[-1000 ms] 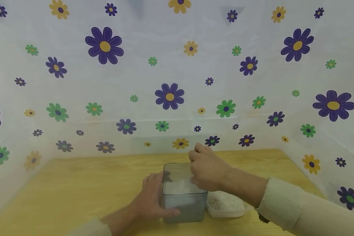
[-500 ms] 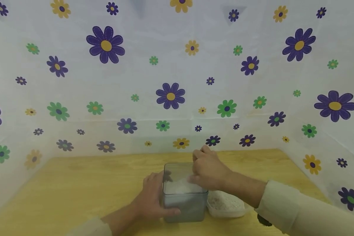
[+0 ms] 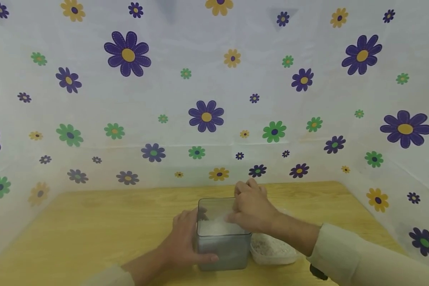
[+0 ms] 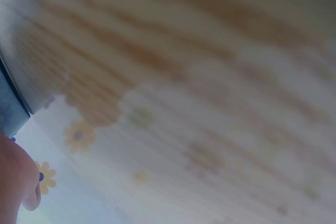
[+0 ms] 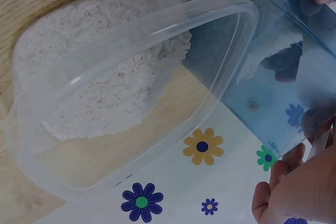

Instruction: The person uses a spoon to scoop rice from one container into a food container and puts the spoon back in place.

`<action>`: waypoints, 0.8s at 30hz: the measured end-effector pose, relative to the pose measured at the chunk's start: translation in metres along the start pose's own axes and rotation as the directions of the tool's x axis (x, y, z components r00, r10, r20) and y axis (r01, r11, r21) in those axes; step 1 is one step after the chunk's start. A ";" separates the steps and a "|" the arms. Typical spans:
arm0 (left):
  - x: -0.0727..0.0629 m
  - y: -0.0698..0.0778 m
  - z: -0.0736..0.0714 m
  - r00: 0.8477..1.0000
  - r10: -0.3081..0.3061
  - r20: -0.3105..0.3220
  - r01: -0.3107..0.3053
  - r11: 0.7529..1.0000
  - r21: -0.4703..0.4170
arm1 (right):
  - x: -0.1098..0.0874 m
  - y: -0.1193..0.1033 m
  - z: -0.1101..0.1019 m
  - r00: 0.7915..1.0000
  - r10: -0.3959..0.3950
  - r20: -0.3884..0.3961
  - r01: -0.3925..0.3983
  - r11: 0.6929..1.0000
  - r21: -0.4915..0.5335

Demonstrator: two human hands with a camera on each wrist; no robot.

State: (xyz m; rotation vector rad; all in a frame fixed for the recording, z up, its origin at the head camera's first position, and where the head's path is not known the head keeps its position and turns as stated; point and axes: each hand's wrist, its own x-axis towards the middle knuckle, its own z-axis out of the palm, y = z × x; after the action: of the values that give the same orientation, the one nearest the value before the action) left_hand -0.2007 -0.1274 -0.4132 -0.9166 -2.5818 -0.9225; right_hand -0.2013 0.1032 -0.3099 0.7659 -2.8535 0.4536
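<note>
A grey-blue see-through square container (image 3: pixel 223 252) stands on the table with white, grainy contents inside. My left hand (image 3: pixel 182 242) grips its left side, the thumb lying across the front wall. Over its right rim, my right hand (image 3: pixel 254 206) curls its fingers. In the right wrist view, that hand (image 5: pixel 304 187) pinches a thin, pale translucent piece (image 5: pixel 320 142), mostly hidden, so its kind is unclear. A clear plastic tub (image 5: pixel 168 27) of white rice (image 5: pixel 105 77) sits against the container's right side, partly under the right forearm. The left wrist view catches only part of the left hand (image 4: pixel 16 182).
The wood-grain table (image 3: pixel 111 222) stretches to both sides. A white sheet (image 3: pixel 171 95) printed with purple, yellow and green flowers surrounds it at the back and sides. A dark wrist camera (image 3: pixel 318 272) hangs under the right sleeve.
My right hand has shifted slightly right and lower at the container's rim, its thumb now showing inside the opening. The left hand and the container stay in place.
</note>
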 end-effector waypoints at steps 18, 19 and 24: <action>0.003 -0.003 0.003 1.000 0.004 -0.014 -0.004 1.000 0.008 | -0.007 0.015 -0.018 0.988 0.135 -0.073 -0.126 0.986 0.113; 0.004 -0.003 0.002 1.000 -0.001 -0.011 0.001 1.000 0.005 | -0.007 0.017 -0.019 0.987 0.138 -0.077 -0.128 0.984 0.125; 0.001 -0.003 0.002 1.000 -0.008 -0.005 0.008 1.000 -0.016 | -0.011 0.022 -0.024 0.983 0.167 -0.074 -0.152 0.972 0.177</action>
State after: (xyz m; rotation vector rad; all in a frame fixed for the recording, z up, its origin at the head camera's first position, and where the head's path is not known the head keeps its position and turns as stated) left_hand -0.2037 -0.1274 -0.4151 -0.9078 -2.5792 -0.9476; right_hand -0.2011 0.1343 -0.2958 0.5274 -2.8312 0.7433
